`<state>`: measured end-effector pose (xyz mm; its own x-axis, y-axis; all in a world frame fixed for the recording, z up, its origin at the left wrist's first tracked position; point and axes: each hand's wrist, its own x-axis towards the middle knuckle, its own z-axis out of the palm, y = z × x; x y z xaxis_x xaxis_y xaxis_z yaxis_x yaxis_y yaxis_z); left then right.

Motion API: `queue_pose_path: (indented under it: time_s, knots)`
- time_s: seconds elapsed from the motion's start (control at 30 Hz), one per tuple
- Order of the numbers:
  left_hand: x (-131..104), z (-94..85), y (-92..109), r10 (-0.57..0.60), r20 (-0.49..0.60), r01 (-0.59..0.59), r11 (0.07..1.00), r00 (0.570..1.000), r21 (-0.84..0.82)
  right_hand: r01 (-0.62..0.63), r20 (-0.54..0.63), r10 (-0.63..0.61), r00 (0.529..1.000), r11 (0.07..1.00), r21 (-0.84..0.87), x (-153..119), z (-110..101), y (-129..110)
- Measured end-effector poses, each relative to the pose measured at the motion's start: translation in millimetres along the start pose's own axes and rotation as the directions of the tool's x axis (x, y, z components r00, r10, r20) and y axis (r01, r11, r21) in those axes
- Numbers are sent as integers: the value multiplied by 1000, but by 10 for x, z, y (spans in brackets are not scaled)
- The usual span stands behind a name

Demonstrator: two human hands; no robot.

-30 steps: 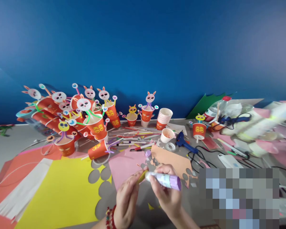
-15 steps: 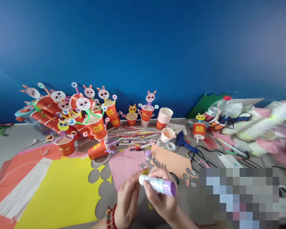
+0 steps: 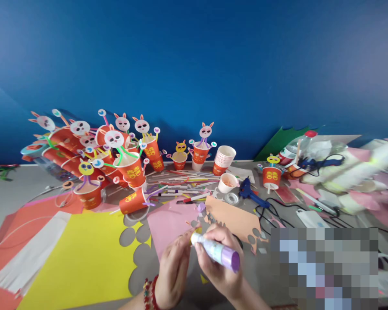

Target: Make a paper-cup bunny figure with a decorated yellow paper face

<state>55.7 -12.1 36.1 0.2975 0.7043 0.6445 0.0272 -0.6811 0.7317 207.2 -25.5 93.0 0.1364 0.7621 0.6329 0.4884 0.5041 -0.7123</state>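
My right hand (image 3: pixel 220 279) is wrapped round a glue stick (image 3: pixel 216 251) with a purple base. The white end of the glue stick points left and meets a small yellow paper piece (image 3: pixel 195 231). That piece is pinched at the fingertips of my left hand (image 3: pixel 173 266), which wears red bead bracelets on its wrist; most of the piece is hidden. Just beyond my hands lie a pink paper sheet (image 3: pixel 168 218) and a peach paper sheet (image 3: pixel 231 214) with cut-out holes. To the left is a yellow paper sheet (image 3: pixel 84 258) with round cut-outs along its edge.
Red paper cups (image 3: pixel 129 172) with rabbit and cat faces crowd the back left. Behind the loose pens stands a cup stack (image 3: pixel 224 158). A blue glue gun (image 3: pixel 252 193) with black cords lies right of centre. A plastic bottle (image 3: pixel 292 148) and paper scraps fill the right side.
The glue stick and my right hand have shifted slightly right and its purple base has tilted lower. My left hand has barely moved. The view has shifted slightly.
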Motion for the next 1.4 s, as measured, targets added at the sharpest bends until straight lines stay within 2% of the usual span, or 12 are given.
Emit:
queue_pose_path:
  time_s: [0.07,0.17,0.3,0.47,0.63,0.9,1.17,1.33,1.4]
  knots:
    - [-5,0,-11,-32,20,33,999,999,-7,42,4,-42,999,999,-26,15,-3,-23]
    - [-3,-1,-9,-19,8,19,1000,1000,1,55,0,-55,998,997,-57,20,-8,-32]
    - [46,-12,37,-47,45,47,999,998,-6,114,60,-109,992,989,-91,-12,-17,-13]
    - [69,-14,55,5,25,-4,1000,1000,-20,126,75,-117,990,985,-119,-32,-19,3]
    - [17,-17,36,-32,42,33,999,999,-17,227,139,-207,968,962,-154,0,-15,-56]
    - [62,-15,78,-19,35,18,1000,999,18,305,77,-296,952,938,-164,21,9,-99]
    - [18,-18,68,-4,26,4,999,1000,32,303,78,-295,952,943,-139,37,5,-69]
    - [-12,-15,51,62,-28,-60,996,998,62,208,37,-205,978,972,-113,23,-36,-30]
    - [-18,-19,42,67,-17,-66,996,998,57,187,37,-185,982,978,-96,11,-40,-13]
